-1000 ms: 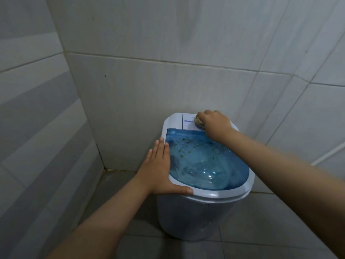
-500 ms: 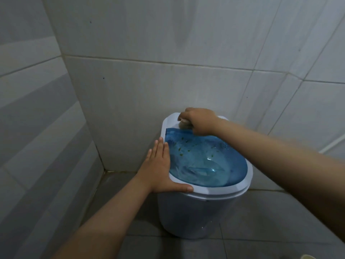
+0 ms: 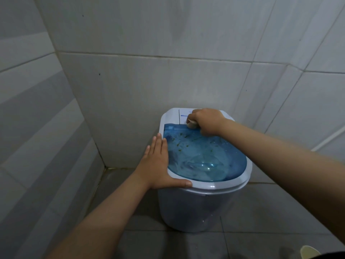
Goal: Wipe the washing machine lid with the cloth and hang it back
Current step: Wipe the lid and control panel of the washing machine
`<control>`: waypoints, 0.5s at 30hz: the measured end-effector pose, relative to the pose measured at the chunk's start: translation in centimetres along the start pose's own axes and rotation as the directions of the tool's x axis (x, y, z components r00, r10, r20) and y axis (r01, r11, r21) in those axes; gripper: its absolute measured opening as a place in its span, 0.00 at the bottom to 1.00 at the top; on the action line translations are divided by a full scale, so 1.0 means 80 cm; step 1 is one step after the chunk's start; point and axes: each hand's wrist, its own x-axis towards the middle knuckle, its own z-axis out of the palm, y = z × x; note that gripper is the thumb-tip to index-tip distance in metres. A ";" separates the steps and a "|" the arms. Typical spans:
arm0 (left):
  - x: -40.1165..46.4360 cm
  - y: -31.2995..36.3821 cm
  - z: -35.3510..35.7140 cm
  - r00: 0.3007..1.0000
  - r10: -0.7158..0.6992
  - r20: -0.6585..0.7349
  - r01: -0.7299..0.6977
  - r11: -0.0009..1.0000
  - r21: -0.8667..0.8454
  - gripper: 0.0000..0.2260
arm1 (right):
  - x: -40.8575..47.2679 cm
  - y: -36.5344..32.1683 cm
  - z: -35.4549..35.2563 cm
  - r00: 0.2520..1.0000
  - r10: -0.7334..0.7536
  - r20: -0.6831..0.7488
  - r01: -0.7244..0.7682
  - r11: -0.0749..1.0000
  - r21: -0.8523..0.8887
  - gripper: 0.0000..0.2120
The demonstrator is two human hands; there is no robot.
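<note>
A small white washing machine (image 3: 196,208) stands in the tiled corner. Its translucent blue lid (image 3: 205,157) carries green specks near the back. My right hand (image 3: 207,121) is closed over a small pale cloth (image 3: 192,124) at the lid's back edge, by the white control panel; most of the cloth is hidden under the fingers. My left hand (image 3: 158,165) lies flat with fingers together on the machine's left rim, its thumb along the front rim.
Tiled walls close in on the left (image 3: 37,128) and behind (image 3: 149,81). A grey tile floor (image 3: 261,212) spreads around the machine. A pale round object (image 3: 309,252) peeks in at the bottom right. A white pipe (image 3: 328,139) runs along the right wall.
My right hand with the cloth slid left along the back of the lid, then came back a little to the right. The left hand has stayed on the rim.
</note>
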 end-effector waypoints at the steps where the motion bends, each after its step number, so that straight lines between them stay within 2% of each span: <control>1: 0.000 0.000 0.000 1.000 0.001 0.001 -0.001 1.000 0.001 0.67 | -0.003 0.003 0.000 1.000 0.005 0.001 -0.005 1.000 -0.002 0.21; 15: 0.000 0.000 -0.001 1.000 0.002 0.008 -0.002 1.000 0.012 0.67 | -0.037 0.059 0.011 0.998 0.054 -0.037 -0.057 0.996 -0.067 0.22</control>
